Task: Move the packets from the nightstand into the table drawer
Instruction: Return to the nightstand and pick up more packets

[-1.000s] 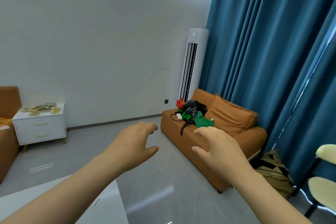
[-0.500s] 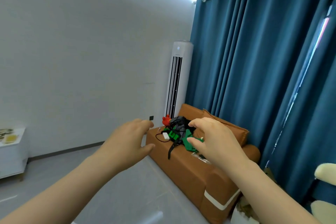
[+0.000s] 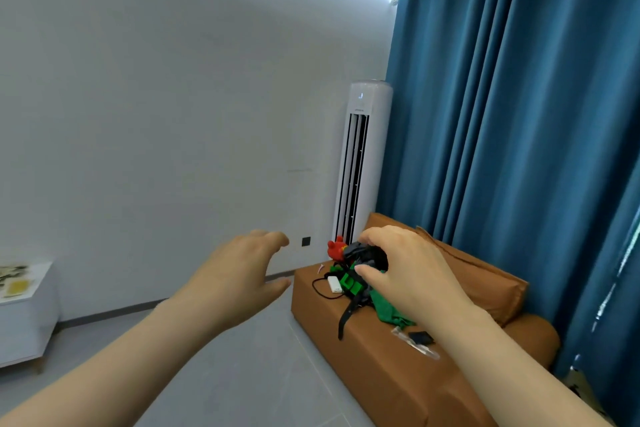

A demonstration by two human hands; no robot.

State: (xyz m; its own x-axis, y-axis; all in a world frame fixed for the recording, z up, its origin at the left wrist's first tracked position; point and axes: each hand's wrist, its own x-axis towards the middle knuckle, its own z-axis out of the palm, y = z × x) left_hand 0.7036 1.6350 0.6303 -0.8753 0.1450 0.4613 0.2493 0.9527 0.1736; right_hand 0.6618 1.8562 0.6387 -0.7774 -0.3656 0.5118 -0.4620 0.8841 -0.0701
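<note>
flat yellowish packets (image 3: 15, 282) lie on top of the white nightstand (image 3: 29, 322) at the far left edge; left hand (image 3: 235, 277) and right hand (image 3: 412, 277) hover empty, fingers loosely curled apart, before the orange leather sofa (image 3: 381, 378)

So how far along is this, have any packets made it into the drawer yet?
Nothing looks done: packets lie on the white nightstand at far left. Nothing is in hand; the left hand and right hand hover out front, loosely curled, empty. The table drawer is out of view. Left: reach the nightstand, pick up the packets, carry them to the drawer.
</note>
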